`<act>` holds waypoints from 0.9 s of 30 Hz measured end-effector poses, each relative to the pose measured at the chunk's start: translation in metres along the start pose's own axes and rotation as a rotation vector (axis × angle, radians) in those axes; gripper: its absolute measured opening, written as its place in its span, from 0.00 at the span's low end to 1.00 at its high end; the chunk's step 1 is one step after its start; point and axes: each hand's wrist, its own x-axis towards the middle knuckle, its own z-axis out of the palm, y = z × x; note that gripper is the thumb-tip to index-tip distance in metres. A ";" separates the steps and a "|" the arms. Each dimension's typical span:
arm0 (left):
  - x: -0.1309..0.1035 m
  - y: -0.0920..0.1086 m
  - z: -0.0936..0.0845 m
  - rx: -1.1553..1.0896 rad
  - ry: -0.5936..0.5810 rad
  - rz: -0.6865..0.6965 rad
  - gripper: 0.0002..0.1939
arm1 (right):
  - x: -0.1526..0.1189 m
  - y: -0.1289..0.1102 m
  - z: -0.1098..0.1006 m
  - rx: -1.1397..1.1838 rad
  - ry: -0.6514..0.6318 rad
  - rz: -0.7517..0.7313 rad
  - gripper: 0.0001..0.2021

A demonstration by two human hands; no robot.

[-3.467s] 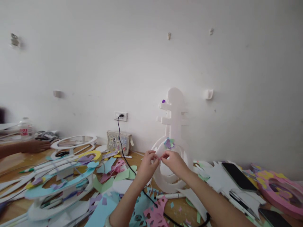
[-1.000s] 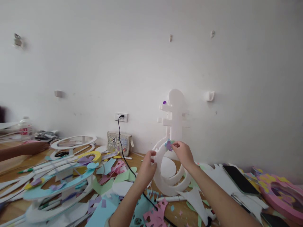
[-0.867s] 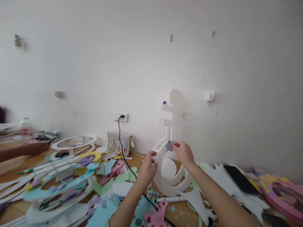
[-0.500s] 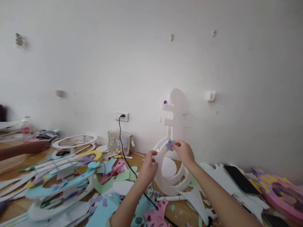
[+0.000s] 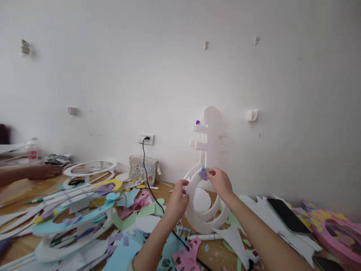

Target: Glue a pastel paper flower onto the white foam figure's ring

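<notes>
A white foam ring frame (image 5: 207, 227), made of two rings joined by spacers, stands upright on the table in front of me. My left hand (image 5: 178, 201) grips its left rim, thumb and fingers curled round the edge. At the ring's top, my right hand (image 5: 221, 184) pinches a small purple and blue paper flower (image 5: 202, 173) against the white surface. Behind the ring, a white key-shaped foam piece (image 5: 212, 139) leans on the wall, with a dark purple dot (image 5: 197, 122) on one of its prongs.
A light-blue and white ring frame (image 5: 46, 228) lies left, among paper scraps (image 5: 126, 252). A black cable (image 5: 146, 173) runs from the wall socket past a pouch (image 5: 141, 169). Phone (image 5: 287, 215) and pink ring (image 5: 329, 241) lie right. Another person's hand (image 5: 45, 171) rests far left.
My two hands keep their places on the ring and flower. The other person's hand at the far left now lies flatter, fingers stretched out. The whole view has shifted slightly.
</notes>
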 end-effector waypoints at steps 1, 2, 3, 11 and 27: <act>0.000 0.000 0.000 0.001 -0.001 -0.001 0.21 | 0.000 0.000 0.000 -0.004 -0.002 -0.002 0.07; 0.000 0.000 0.000 0.002 0.000 -0.003 0.21 | 0.000 0.000 0.000 -0.007 -0.003 -0.005 0.07; 0.000 0.001 0.000 0.003 0.001 -0.007 0.21 | 0.000 0.000 0.000 -0.012 -0.002 -0.007 0.07; 0.000 0.002 0.001 0.008 0.011 -0.013 0.21 | 0.001 0.000 -0.001 -0.038 -0.004 -0.005 0.06; 0.001 -0.005 0.001 0.010 0.001 0.011 0.22 | 0.000 -0.001 0.000 -0.084 0.009 -0.010 0.07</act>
